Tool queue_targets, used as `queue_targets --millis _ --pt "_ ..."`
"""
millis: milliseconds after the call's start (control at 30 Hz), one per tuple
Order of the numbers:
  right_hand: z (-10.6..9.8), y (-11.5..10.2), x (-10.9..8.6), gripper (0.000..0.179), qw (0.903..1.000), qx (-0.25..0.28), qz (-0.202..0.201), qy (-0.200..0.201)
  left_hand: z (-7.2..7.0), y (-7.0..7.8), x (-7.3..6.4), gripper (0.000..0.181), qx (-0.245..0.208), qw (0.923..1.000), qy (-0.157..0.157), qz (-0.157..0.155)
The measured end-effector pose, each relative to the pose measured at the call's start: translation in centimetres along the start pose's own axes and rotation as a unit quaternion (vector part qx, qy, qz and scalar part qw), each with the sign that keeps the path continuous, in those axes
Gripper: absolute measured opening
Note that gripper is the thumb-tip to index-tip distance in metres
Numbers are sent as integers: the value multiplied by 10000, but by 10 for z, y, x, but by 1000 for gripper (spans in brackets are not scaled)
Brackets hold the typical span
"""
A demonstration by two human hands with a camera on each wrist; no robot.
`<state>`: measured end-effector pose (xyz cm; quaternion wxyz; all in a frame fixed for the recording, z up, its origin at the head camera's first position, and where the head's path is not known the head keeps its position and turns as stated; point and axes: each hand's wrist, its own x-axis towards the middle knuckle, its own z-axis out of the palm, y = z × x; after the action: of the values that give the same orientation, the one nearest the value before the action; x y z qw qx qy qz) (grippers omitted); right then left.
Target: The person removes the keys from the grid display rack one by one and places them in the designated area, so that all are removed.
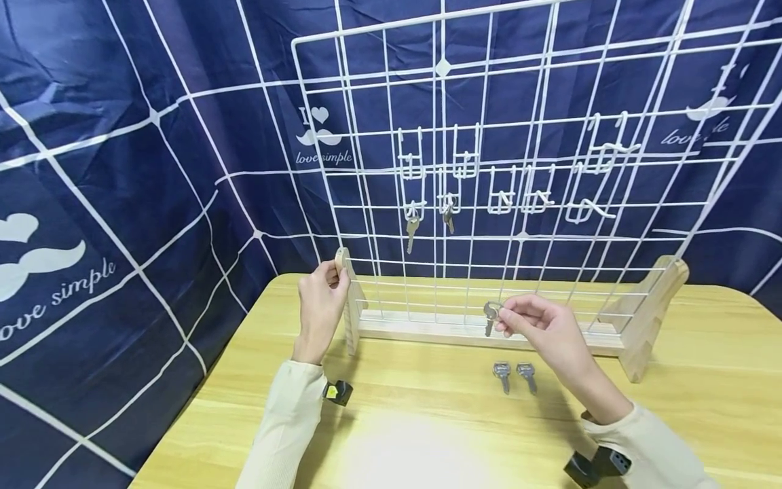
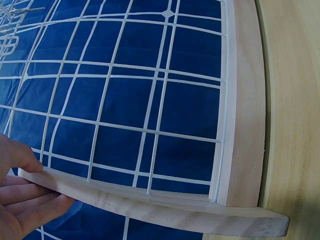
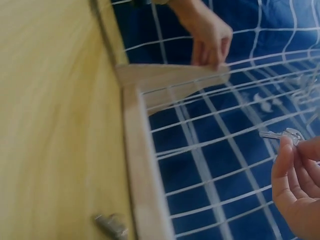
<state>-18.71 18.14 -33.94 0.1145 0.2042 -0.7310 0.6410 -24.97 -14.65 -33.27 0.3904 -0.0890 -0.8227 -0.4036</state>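
Note:
My right hand [image 1: 540,326] pinches a silver key [image 1: 491,318] by its head, blade down, in front of the lower part of the white wire grid [image 1: 452,268]. In the right wrist view the same key [image 3: 280,135] shows between thumb and fingers. My left hand [image 1: 324,302] grips the top of the left wooden end piece [image 1: 352,305] of the stand; the left wrist view has its thumb above the wood [image 2: 150,205] and fingers beneath. Two more keys, one [image 1: 501,375] beside the other [image 1: 527,377], lie on the table below the right hand.
Several white wire hooks hang on the grid; one key [image 1: 412,231] hangs at the left hook and dark-looking keys [image 1: 449,221] at the hook beside it. The right wooden end piece [image 1: 654,319] stands on the table [image 1: 256,407]. A blue patterned cloth [image 1: 183,170] hangs behind.

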Motion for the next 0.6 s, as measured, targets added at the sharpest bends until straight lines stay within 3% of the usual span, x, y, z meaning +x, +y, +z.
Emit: queue_targets --millis 400,600 --pt "-5 31 -12 13 9934 -512 603 -826 0 1 0 13 -18 10000 -38 -16" --pt "-4 37 -18 12 9905 -743 734 -900 1 2 0 12 -16 10000 -31 -55"
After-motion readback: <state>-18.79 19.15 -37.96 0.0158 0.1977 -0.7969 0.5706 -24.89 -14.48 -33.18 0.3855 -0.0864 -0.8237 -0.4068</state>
